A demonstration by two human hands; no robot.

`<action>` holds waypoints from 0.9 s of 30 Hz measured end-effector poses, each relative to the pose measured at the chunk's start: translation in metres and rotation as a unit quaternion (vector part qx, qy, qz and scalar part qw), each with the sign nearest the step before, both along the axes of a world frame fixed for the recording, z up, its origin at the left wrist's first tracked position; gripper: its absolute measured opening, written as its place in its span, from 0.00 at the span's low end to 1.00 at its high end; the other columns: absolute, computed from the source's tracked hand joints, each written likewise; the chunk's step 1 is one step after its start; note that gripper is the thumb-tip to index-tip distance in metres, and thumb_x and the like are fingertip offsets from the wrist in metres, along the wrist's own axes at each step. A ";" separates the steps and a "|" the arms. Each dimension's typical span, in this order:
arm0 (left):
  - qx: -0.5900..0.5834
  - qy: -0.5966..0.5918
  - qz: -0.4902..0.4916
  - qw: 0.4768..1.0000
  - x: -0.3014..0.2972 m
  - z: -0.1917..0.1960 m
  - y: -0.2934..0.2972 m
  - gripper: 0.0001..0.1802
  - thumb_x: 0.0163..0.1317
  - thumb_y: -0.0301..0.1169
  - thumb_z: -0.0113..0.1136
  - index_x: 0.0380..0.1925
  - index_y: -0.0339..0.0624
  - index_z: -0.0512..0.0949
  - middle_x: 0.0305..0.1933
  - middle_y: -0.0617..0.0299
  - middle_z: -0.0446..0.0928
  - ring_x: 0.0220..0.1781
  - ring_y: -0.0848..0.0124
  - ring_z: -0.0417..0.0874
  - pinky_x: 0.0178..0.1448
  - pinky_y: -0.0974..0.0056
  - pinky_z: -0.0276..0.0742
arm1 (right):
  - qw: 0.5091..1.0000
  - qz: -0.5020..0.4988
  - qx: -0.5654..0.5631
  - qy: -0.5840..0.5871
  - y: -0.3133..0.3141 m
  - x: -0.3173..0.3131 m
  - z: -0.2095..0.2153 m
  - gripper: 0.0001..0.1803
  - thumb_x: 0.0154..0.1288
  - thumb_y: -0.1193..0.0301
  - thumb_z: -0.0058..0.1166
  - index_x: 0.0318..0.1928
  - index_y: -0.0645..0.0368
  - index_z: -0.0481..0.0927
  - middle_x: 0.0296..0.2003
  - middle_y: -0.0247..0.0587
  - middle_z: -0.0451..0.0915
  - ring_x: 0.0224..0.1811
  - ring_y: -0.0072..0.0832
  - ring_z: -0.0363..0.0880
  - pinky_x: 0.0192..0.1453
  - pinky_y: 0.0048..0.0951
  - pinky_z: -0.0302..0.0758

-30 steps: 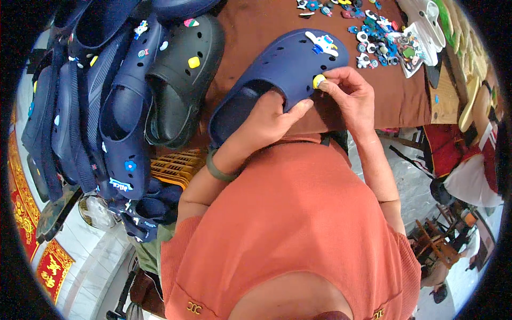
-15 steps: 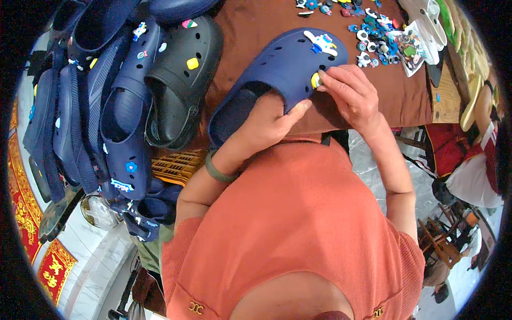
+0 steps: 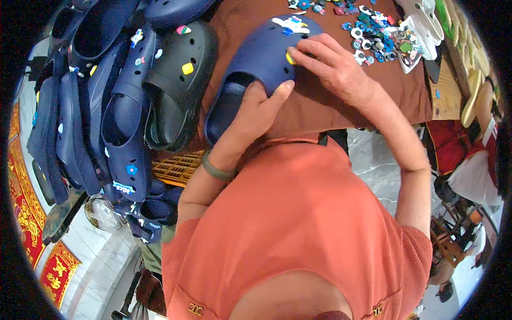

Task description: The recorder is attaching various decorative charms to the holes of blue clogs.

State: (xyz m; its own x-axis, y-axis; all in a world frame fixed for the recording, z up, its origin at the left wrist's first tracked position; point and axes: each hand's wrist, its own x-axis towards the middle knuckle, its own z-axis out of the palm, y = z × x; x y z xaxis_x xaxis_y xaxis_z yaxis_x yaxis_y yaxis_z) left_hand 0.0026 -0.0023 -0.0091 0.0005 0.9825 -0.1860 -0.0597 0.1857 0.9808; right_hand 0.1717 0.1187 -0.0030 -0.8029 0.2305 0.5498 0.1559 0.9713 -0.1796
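Bright light floods your brown cloth (image 3: 392,93), a soft shadow falling below your right hand (image 3: 338,69) toward its near edge; lines bend outward.

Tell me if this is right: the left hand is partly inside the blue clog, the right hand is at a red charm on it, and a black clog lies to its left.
Not quite: the charm at the right hand is yellow, not red, as the head view shows. The left hand, blue clog and black clog are as stated.
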 end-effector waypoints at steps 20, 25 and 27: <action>-0.049 -0.005 -0.028 0.998 -0.004 0.015 -0.004 0.23 0.62 0.35 0.59 0.52 0.30 0.71 0.49 0.58 0.75 0.52 0.72 0.73 0.56 0.66 0.69 | 0.979 -0.017 -0.162 0.122 -0.013 0.009 -0.009 0.12 0.54 0.78 0.60 0.41 0.60 0.80 0.38 0.41 0.78 0.40 0.38 0.77 0.44 0.33 0.75; -0.053 0.006 -0.063 0.997 -0.002 0.007 -0.011 0.24 0.62 0.36 0.60 0.52 0.30 0.71 0.49 0.59 0.75 0.52 0.73 0.72 0.56 0.66 0.68 | 0.956 -0.111 -0.242 0.126 -0.043 0.018 -0.007 0.11 0.53 0.73 0.62 0.38 0.61 0.79 0.37 0.40 0.78 0.41 0.39 0.77 0.42 0.34 0.76; -0.038 0.054 -0.138 0.988 -0.005 0.011 -0.009 0.25 0.63 0.38 0.59 0.53 0.30 0.70 0.51 0.58 0.75 0.53 0.72 0.72 0.58 0.66 0.68 | 0.966 -0.093 -0.195 0.145 -0.045 0.023 -0.007 0.11 0.52 0.75 0.62 0.38 0.62 0.80 0.35 0.40 0.78 0.39 0.38 0.77 0.41 0.34 0.76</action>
State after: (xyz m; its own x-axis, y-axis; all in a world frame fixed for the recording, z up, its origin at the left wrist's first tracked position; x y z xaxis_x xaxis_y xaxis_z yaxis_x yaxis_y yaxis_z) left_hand -0.0020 -0.0114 0.0019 0.2421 0.9314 -0.2719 0.1070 0.2529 0.9616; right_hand 0.1943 0.0739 -0.0101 -0.5533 0.5911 0.5869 0.2104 0.7809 -0.5881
